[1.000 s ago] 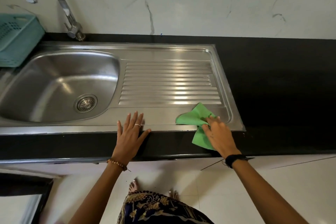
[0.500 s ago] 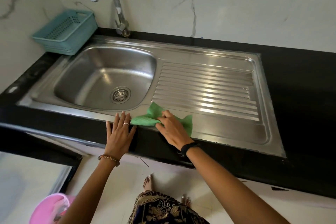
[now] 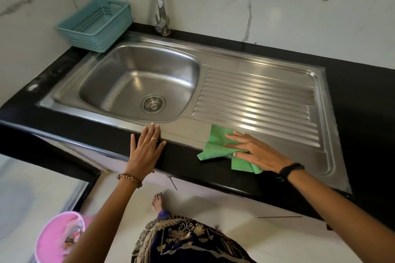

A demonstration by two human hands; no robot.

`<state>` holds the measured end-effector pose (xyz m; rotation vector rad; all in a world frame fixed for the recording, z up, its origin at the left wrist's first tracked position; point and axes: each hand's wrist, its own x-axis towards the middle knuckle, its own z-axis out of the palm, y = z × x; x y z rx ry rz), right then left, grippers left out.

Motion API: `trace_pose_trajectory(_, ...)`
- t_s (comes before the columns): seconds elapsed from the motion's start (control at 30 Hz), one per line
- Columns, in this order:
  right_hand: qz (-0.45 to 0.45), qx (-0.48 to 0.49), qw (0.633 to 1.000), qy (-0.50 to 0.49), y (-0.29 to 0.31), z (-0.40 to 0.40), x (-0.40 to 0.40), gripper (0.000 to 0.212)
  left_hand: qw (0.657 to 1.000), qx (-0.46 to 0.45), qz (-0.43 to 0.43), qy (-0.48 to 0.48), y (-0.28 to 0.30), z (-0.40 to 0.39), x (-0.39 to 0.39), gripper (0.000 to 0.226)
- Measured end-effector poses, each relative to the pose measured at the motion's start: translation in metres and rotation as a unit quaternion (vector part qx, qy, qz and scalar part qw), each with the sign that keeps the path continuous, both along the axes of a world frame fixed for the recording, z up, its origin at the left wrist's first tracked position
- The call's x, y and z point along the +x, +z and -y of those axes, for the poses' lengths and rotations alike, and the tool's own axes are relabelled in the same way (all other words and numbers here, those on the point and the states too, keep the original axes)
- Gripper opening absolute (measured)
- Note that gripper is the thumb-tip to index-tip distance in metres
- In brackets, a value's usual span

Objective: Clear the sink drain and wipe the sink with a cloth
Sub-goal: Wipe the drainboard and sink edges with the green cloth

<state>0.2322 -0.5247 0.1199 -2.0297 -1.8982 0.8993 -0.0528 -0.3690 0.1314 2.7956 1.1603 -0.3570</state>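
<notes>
Unlabelled steel sink (image 3: 119,119), green cloth (image 3: 215,145)

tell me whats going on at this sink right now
A person is wiping a stainless steel sink. The right hand presses a green cloth flat on the front edge of the drainboard, part of the cloth hanging over the black counter. The left hand rests open on the counter edge near the basin. The drain strainer looks clear, and the basin is empty.
</notes>
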Motion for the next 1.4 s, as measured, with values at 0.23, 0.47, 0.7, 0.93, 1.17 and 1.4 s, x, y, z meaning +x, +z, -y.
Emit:
trace_pose_trajectory(0.23, 0.091, -0.004, 0.987, 0.133, -0.016, -0.100, -0.049, 0.046, 0.993, -0.049, 0.084, 0.069, -0.005, -0.059, -0.030, 0.056)
trace_pose_trajectory(0.47, 0.054, 0.008, 0.987, 0.150, -0.023, -0.228, -0.140, 0.046, 0.979, -0.072, 0.162, 0.102, -0.017, -0.139, -0.061, 0.049)
trace_pose_trajectory(0.7, 0.079, 0.007, 0.990, 0.114, -0.021, -0.203, -0.140, 0.051, 0.980, -0.143, 0.124, 0.060, -0.017, -0.205, -0.084, 0.043)
trace_pose_trajectory(0.93, 0.079, -0.018, 0.992, 0.100, -0.009, -0.137, -0.097, 0.052, 0.980, -0.151, 0.131, 0.012, -0.020, -0.215, -0.091, 0.043)
trace_pose_trajectory(1.17, 0.043, -0.011, 0.992, 0.114, -0.022, -0.203, -0.142, 0.050, 0.960, -0.143, 0.222, 0.087, -0.017, -0.208, -0.097, 0.047)
trace_pose_trajectory(1.4, -0.060, -0.005, 0.991, 0.118, -0.022, -0.311, -0.226, 0.047, 0.954, -0.096, 0.233, 0.163, -0.009, -0.226, -0.124, 0.044)
